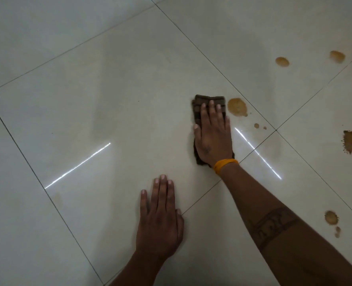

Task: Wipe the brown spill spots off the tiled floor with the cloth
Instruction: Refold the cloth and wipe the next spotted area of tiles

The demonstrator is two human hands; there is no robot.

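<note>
Both hands lie flat-fingered: the right hand [212,135] presses the folded brown cloth [209,104] beside the large brown spill spot [237,107], the left hand [160,215] on the glossy white tiled floor [88,100] nearer the person.

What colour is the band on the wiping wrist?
Orange-yellow wristband on the right hand; head view.

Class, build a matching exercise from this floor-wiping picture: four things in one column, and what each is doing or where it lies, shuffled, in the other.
Column 1
1. right hand
2. left hand
3. cloth
4. largest spill spot

Column 2
A. flat on the bare tile, holding nothing
B. just right of the cloth, not covered
C. pressing flat on the cloth
D. dark brown, folded, under a palm

Pairs: 1-C, 2-A, 3-D, 4-B
</note>
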